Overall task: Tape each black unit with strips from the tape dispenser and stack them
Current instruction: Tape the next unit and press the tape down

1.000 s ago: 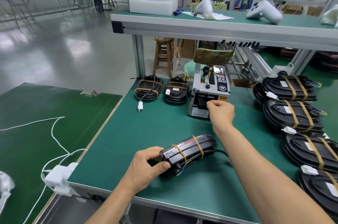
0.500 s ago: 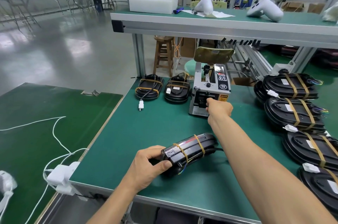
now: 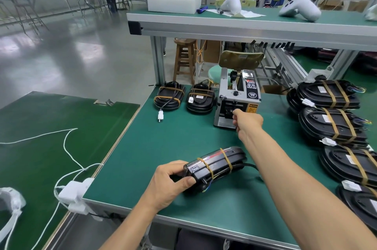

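Fingers of the right hand (image 3: 247,120) were curled at the mouth of the tape dispenser (image 3: 237,100); whether they already pinched a strip could not be told. A straight, steady pull toward the unit would likely keep the strip flat. Nearer the bench edge than the dispenser, the left hand (image 3: 170,183) gripped one end of the black unit (image 3: 216,165), glossy, lying tilted, banded twice in tan tape.

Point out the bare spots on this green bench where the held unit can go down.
Bare mat lies between the two small units, the tape dispenser and the held unit. The front left corner is bare too. The right edge is crowded with taped units.
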Available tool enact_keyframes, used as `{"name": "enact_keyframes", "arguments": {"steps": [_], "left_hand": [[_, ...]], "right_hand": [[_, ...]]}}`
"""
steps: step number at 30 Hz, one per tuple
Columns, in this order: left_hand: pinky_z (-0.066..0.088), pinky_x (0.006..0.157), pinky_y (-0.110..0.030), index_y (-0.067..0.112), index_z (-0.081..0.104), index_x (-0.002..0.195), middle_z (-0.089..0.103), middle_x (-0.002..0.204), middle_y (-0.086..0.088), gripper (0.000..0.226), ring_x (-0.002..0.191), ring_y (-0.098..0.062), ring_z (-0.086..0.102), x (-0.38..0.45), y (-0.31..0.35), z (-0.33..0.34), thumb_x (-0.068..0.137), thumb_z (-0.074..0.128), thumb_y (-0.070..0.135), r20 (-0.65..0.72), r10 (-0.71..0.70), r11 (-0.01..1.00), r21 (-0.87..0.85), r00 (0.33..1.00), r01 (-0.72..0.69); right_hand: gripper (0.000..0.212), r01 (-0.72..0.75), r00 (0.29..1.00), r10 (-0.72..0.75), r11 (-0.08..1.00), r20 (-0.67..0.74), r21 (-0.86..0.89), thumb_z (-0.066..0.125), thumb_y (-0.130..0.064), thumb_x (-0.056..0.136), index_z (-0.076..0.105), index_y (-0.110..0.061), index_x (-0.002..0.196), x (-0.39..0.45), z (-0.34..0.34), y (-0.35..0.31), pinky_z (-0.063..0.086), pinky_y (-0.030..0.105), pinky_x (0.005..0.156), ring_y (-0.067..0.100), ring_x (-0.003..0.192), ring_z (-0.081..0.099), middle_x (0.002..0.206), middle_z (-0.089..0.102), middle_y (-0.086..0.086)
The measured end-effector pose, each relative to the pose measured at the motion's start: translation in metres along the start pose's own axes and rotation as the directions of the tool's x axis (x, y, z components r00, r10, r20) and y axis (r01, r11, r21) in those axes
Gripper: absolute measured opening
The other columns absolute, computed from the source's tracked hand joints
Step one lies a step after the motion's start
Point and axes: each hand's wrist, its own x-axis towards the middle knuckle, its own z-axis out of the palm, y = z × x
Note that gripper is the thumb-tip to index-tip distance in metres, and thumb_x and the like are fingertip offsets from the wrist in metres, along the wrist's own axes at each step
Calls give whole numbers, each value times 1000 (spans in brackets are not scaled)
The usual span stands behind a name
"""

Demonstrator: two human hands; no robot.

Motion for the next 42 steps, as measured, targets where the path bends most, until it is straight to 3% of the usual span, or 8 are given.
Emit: {"name": "enact_keyframes", "arguments": {"steps": [2, 7, 9, 13, 19, 23, 30, 42], "left_hand": [[54, 92, -27, 27, 85, 106, 80, 109, 4, 63, 108, -19, 74, 0, 0, 0, 79, 71, 82, 0, 0, 1000, -1, 1000, 0], [55, 90, -29, 28, 85, 104, 79, 106, 1, 61, 103, -20, 74, 2, -2, -1, 79, 71, 82, 11, 3, 1000, 7, 1000, -3], [55, 91, -27, 29, 85, 104, 79, 108, 2, 60, 105, -18, 74, 2, -2, -1, 79, 71, 82, 11, 11, 1000, 7, 1000, -11], [55, 94, -26, 30, 84, 107, 80, 111, 3, 61, 110, -18, 74, 1, -3, 0, 79, 71, 82, 14, 23, 1000, 11, 1000, -23], [55, 97, -33, 30, 84, 108, 79, 112, 1, 63, 112, -21, 73, 1, -4, 0, 78, 70, 83, 13, 19, 1000, 15, 1000, -19], [55, 97, -30, 31, 83, 109, 80, 112, 2, 64, 113, -19, 73, 1, -3, 0, 77, 70, 85, 12, 6, 1000, 17, 1000, -6], [55, 95, -28, 31, 83, 109, 80, 111, 3, 65, 110, -19, 74, 2, -2, 0, 76, 69, 85, 9, 9, 1000, 10, 1000, -10], [54, 97, -27, 34, 83, 109, 80, 113, 4, 61, 114, -18, 73, 2, -2, -1, 78, 69, 84, 15, 7, 1000, 23, 1000, -7]], "right_hand": [[9, 46, 990, -42, 999, 136, -26, 76, -16, 86, 70, -12, 81, -18, -24, 3, 38, 24, 48, 8, 48, 56, 65, 67, 1], [13, 258, 894, -210, 964, 396, -71, 75, -22, 91, 79, -23, 79, -79, -102, 27, 50, 28, 79, 7, 83, 67, 85, 75, -4], [15, 281, 871, -220, 956, 440, -79, 74, -20, 93, 80, -23, 79, -95, -119, 38, 51, 28, 82, 7, 84, 66, 89, 78, 1], [15, 299, 869, -246, 952, 429, -60, 73, -19, 94, 78, -16, 80, -104, -127, 47, 46, 16, 70, -2, 70, 61, 86, 78, -5], [14, 332, 852, -306, 943, 424, 14, 74, -15, 93, 77, -10, 80, -105, -116, 50, 45, 4, 67, -6, 75, 66, 90, 79, -9], [16, 318, 860, -298, 948, 414, 21, 78, -16, 90, 75, -8, 77, -104, -114, 55, 47, 12, 78, -5, 84, 68, 99, 78, -14], [17, 353, 863, -320, 936, 391, -13, 79, -18, 87, 77, -19, 71, -107, -107, 61, 43, 23, 91, -5, 97, 68, 109, 75, -11], [23, 427, 852, -377, 902, 363, -67, 79, -17, 86, 77, -26, 65, -108, -102, 64, 41, 21, 88, -7, 101, 65, 105, 73, -11]]}}
